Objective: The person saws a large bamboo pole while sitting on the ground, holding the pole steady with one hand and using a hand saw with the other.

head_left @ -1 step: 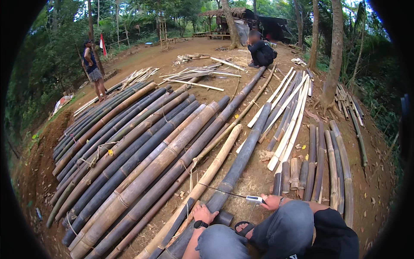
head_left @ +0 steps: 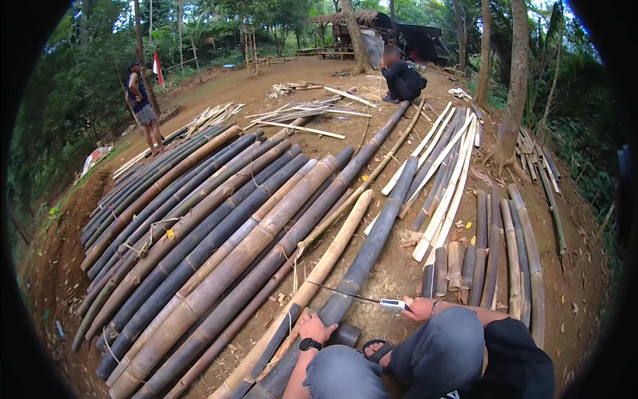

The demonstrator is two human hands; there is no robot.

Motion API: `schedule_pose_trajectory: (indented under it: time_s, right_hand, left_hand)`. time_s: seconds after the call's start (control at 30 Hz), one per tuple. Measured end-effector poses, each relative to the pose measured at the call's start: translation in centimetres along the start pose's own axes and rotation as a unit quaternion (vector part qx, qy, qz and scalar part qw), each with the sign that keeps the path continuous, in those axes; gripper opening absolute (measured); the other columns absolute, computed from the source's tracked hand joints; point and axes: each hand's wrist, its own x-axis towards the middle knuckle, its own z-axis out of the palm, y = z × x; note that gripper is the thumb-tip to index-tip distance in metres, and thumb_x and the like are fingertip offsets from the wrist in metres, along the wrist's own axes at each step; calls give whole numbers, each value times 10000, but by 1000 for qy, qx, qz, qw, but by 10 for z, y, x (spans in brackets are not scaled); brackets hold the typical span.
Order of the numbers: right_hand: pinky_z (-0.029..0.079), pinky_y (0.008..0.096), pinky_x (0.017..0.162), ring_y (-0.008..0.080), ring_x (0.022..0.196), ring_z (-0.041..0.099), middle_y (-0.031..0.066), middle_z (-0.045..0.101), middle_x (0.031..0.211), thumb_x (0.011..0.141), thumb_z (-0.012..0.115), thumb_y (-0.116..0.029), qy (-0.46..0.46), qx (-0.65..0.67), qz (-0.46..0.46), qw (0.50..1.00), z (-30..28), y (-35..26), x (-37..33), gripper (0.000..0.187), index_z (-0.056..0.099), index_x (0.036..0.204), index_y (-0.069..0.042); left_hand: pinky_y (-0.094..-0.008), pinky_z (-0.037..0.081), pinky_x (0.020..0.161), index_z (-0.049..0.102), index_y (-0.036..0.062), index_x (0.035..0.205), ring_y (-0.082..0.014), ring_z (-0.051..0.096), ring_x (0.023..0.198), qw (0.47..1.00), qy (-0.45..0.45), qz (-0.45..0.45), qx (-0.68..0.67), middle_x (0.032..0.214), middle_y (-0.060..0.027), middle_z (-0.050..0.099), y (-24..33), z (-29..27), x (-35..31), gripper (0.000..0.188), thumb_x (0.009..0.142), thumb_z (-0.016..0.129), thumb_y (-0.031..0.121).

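A dark bamboo pole (head_left: 371, 254) runs from beneath my left knee up toward the middle of the head view. My left hand (head_left: 315, 328), with a black watch at the wrist, grips this pole from above, its fingers curved over the surface. In my right hand (head_left: 419, 308) is the white-and-dark handle of a hand saw (head_left: 395, 304). Its thin blade lies across the pole, a little beyond my left hand, and reaches toward a pale bamboo pole (head_left: 339, 249) on the left. How deep the blade sits cannot be made out.
Many bamboo poles (head_left: 226, 249) lie side by side at left. Pale split strips (head_left: 458, 183) and shorter pieces (head_left: 492, 256) lie at right. A person (head_left: 403, 78) squats far ahead; another person (head_left: 143, 106) stands at far left. A tree trunk (head_left: 516, 86) rises at right.
My right hand and the saw handle have shifted very slightly away and to the right. The left hand and the pole look the same.
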Motion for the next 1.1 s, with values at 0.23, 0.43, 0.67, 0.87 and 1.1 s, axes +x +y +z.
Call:
schedule_pose_trajectory:
  time_s: [0.23,0.43,0.67,0.87,1.1]
  right_hand:
    - [507,575,711,499,808,659,306,654,797,1002,555,-346,-38,-4,35,999,-26,-15,-4,390,410,1190,-36]
    - [512,575,705,492,786,662,296,661,798,1001,552,-350,-34,-38,29,998,-36,-18,-7,398,414,1181,-23]
    - [512,566,707,496,789,662,308,661,826,995,560,-318,-66,-79,14,995,-66,-49,1,392,429,1150,17]
    - [515,562,670,500,764,656,290,663,780,986,582,-290,-60,-78,-2,995,-86,-49,-5,360,434,1116,13]
    - [520,557,744,487,852,675,288,682,868,991,563,-258,-133,-113,15,985,-130,-79,5,368,435,1181,30]
  left_hand:
    - [-540,414,1029,567,14,1239,-389,552,1209,1000,12,-7,-1,1240,-216,593,-4,5,2,914,634,830,646]
    - [-515,377,1072,542,32,1273,-367,490,1290,1000,0,6,-16,1322,-207,540,-6,8,10,971,587,861,640]
    - [-506,380,979,532,63,1170,-351,525,1196,1000,28,11,9,1197,-188,558,-15,15,5,859,606,853,626]
    - [-497,375,981,533,53,1214,-346,525,1192,999,38,28,24,1195,-179,563,0,6,-2,886,609,857,614]
    - [-486,360,1048,531,37,1214,-355,482,1279,999,-30,-6,12,1258,-198,552,7,-1,-1,900,611,854,622]
